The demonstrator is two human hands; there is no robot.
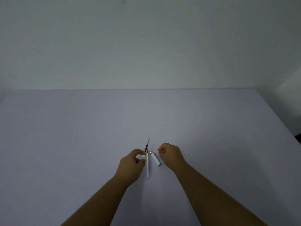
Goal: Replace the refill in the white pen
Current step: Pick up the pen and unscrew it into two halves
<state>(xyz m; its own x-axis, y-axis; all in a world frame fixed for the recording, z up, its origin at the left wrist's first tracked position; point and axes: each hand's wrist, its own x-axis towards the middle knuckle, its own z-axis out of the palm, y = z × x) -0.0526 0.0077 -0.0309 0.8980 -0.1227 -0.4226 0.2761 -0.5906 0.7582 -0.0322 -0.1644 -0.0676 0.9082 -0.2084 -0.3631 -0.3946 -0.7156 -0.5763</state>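
Note:
My left hand (132, 163) grips the white pen barrel (143, 156), mostly hidden by the fingers. A dark refill (147, 145) with a yellow collar sticks out of the barrel, pointing away from me. A thin white refill (147, 167) lies on the table just right of that hand. A white pen section with silver ends (155, 158) rests on the table between my hands. My right hand (171, 154) pinches a small silver pen tip piece (158, 151) between thumb and fingers.
The pale lilac table (81, 136) reaches back to a plain white wall (146, 46). Its right edge (280, 121) runs diagonally, with a dark gap beyond it.

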